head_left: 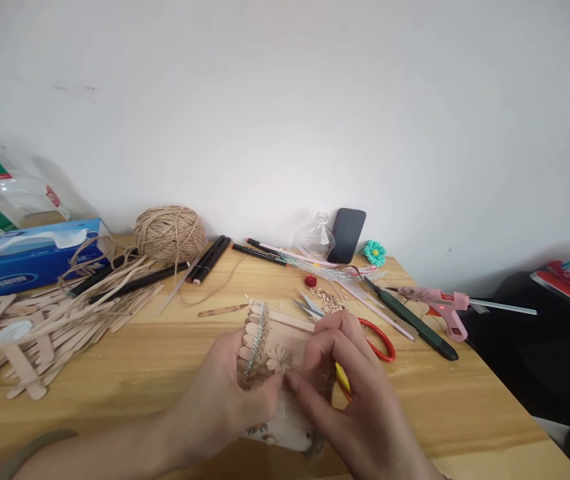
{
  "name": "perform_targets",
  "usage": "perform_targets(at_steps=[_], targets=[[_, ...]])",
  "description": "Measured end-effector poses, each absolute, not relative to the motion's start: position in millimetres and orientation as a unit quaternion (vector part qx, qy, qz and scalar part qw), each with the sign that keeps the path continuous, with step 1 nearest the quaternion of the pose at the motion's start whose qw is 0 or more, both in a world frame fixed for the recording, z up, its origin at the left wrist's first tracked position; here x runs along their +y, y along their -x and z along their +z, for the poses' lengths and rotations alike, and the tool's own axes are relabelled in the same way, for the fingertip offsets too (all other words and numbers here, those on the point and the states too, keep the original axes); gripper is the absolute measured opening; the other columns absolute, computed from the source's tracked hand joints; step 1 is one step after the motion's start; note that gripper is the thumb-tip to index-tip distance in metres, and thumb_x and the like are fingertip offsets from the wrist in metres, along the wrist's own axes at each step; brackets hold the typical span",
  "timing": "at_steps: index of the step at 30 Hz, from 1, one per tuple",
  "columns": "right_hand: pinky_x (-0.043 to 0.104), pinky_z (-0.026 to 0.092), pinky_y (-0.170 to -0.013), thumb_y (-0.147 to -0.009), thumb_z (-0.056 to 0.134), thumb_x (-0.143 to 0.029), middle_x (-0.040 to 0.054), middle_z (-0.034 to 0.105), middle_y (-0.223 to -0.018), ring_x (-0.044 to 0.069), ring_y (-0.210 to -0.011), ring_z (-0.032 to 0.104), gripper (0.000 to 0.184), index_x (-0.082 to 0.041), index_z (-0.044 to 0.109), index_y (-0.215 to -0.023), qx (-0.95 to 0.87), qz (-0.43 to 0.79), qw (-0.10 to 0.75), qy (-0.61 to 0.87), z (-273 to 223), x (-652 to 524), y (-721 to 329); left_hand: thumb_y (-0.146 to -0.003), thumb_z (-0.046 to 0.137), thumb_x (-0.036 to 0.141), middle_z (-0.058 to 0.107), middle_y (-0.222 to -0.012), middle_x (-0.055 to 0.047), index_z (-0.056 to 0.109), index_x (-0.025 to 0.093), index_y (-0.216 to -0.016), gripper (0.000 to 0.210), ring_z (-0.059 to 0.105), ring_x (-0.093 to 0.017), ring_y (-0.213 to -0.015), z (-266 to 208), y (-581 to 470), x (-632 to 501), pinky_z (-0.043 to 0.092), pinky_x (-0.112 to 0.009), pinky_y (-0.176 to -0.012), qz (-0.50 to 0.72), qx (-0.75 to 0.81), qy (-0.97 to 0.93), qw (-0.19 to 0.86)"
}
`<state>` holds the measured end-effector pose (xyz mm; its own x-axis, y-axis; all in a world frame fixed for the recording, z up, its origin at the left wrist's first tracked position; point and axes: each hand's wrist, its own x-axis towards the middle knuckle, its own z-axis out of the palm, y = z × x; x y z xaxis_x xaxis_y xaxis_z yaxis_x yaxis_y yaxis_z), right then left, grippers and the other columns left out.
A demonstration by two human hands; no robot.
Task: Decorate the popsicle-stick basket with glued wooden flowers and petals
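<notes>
A box-like piece made of craft sticks (292,327) is tilted over the front of the table. A sparkly trim with twine runs along its rounded stick ends, and a pale wooden flower (277,360) sits on its face. My left hand (237,393) is closed round its left side, the thumb resting just below the flower. My right hand (345,373) is at the other side, thumb and fingers pinched by the flower's lower right edge. Whatever is between those fingertips is too hidden to make out. Red-handled scissors (385,343) lie partly behind my right hand.
Loose craft sticks (29,363), a blue tissue box (29,260) and a twine ball (171,232) occupy the left. Behind are black markers (209,259), a clear bottle (315,237) and a phone (349,235). A pink glue gun (439,303) lies near the right edge.
</notes>
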<state>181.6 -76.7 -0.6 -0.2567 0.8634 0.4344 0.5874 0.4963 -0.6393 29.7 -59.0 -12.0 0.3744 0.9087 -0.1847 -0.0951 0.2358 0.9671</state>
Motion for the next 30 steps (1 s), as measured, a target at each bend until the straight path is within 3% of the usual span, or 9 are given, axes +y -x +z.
perform_targets(at_steps=[10, 22, 30], targets=[[0.026, 0.044, -0.059, -0.077, 0.053, -0.007, 0.0012, 0.048, -0.081, 0.016, -0.075, 0.05, 0.018, -0.022, 0.047, -0.07, -0.765, 0.198, 0.395, 0.469, -2.4, -76.5, -179.8, -0.064, 0.06, 0.014, 0.062, -0.063, 0.002, 0.061, 0.016, -0.074, 0.01, 0.055, -0.014, -0.061, -13.4, -28.9, -60.5, 0.046, -0.022, -0.056, 0.366, 0.446, -0.523, 0.628], [0.026, 0.043, -0.062, -0.08, 0.051, -0.006, -0.0004, 0.046, -0.085, 0.015, -0.078, 0.049, 0.017, -0.023, 0.047, -0.077, -0.747, 0.288, 0.368, 0.472, 1.3, -75.8, -187.6, -0.056, 0.062, 0.009, 0.05, -0.051, 0.008, 0.053, 0.018, -0.066, 0.016, 0.045, -0.008, -0.048, -9.9, -30.5, -58.4, 0.042, -0.019, -0.048, 0.365, 0.419, -0.448, 0.701], [0.025, 0.043, -0.057, -0.078, 0.049, -0.004, -0.0003, 0.046, -0.08, 0.015, -0.073, 0.049, 0.018, -0.021, 0.046, -0.073, -0.749, 0.28, 0.371, 0.473, 4.2, -76.9, -184.9, -0.056, 0.06, 0.008, 0.057, -0.057, 0.005, 0.057, 0.017, -0.069, 0.016, 0.051, -0.01, -0.054, -11.8, -32.5, -63.8, 0.044, -0.019, -0.05, 0.381, 0.435, -0.445, 0.684]])
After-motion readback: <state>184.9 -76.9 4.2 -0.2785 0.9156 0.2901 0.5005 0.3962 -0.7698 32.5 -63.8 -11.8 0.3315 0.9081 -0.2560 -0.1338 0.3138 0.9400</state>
